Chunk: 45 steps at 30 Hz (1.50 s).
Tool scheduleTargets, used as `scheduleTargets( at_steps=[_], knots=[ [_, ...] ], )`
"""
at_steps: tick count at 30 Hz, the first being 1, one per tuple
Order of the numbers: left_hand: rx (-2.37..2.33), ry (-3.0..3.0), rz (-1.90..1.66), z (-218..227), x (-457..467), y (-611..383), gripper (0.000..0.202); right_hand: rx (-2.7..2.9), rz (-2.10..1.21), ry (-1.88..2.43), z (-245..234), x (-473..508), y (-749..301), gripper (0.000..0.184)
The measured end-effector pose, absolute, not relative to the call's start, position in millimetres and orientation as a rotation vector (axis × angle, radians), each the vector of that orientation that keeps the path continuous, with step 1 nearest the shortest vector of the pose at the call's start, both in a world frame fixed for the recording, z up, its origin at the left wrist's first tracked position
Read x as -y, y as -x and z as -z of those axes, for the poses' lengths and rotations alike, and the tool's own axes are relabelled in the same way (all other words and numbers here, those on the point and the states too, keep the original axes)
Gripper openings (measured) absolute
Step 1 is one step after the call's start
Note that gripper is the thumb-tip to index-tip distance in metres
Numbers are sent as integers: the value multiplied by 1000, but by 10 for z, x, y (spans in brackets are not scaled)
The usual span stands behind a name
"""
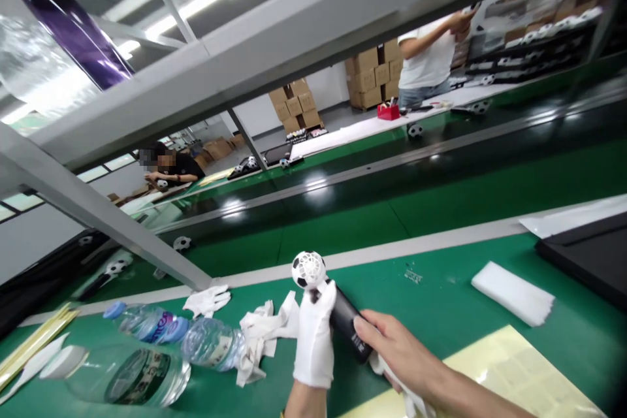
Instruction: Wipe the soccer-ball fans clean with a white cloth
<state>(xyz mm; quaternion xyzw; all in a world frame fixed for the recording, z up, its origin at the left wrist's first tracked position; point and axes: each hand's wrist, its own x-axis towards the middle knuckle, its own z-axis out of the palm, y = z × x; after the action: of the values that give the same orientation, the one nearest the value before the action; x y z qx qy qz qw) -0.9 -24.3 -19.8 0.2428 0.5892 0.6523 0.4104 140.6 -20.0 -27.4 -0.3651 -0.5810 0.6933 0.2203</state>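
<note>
My left hand (pixel 316 336), in a white glove, is closed around the neck of a microphone-shaped device (pixel 347 321). Its round head (pixel 308 270) is patterned like a black-and-white football, and its handle is black with small pale print near the lower end. Bare, my right hand (pixel 392 346) grips that lower end, thumb on top. A white cloth (pixel 409 392) hangs beneath the right palm, partly hidden by it. The device is tilted, ball end up and to the left, above the green tabletop (pixel 421 304).
Left of my hands lie crumpled white cloths (pixel 264 333), a white glove (pixel 208 300), clear bottles (pixel 213 343) and a large jar (pixel 132 375). Yellowish sheets (pixel 519 372) and a folded white pad (pixel 512 294) are at right. A grey beam (pixel 245 46) crosses overhead; two people work beyond the conveyor.
</note>
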Motion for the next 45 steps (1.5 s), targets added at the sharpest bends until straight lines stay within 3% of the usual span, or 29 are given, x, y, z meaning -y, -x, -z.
scheduleTargets(
  at_steps=[5,8,11,14,17,19,21,23,27,29,31,33,37,42,45],
  knots=[
    [-1364,-607,-1472,234,133,-214,52,1956,-1713,925,253,-20,-1532,31],
    [-1713,-799,-1445,178,111,-329,41,1952,-1567,1002,83,-264,-1737,30],
    [-2114,-922,-1279,76,150,-407,33,1574,-1422,1128,-222,-418,-1888,33],
    [-2111,-986,-1260,-42,99,-452,33,1560,-981,912,-459,-404,-1813,26],
    [-1929,-1066,-1388,-184,-148,-573,22,1999,-395,585,-453,-358,-1553,27],
    [-1971,-1067,-1337,-263,-315,-731,12,2256,-204,595,-386,-387,-1400,30],
    [-2176,-1010,-1174,-297,-349,-882,10,2398,-257,744,-365,-484,-1336,26],
    [-2195,-1002,-1093,-285,-211,-941,16,2397,-555,872,-411,-643,-1363,25],
    [-1954,-992,-900,-218,200,-760,18,1981,-1838,626,-472,-977,-1488,20],
    [-1617,-878,-874,-198,268,-642,16,1544,-2214,426,-393,-1019,-1490,23],
    [-1317,-734,-966,-185,245,-565,25,1169,-2152,394,-276,-933,-1447,30],
    [-1188,-634,-1064,-171,204,-522,35,1051,-1842,489,-185,-766,-1400,32],
    [-1233,-610,-1084,-139,222,-464,38,1450,-1246,605,-166,-567,-1375,31],
    [-1292,-706,-1096,-105,156,-402,40,1139,-1685,686,-106,-971,-1338,32],
    [-1313,-741,-1092,-88,-132,-342,39,870,-1588,808,-23,-1262,-1429,30]
  ],
)
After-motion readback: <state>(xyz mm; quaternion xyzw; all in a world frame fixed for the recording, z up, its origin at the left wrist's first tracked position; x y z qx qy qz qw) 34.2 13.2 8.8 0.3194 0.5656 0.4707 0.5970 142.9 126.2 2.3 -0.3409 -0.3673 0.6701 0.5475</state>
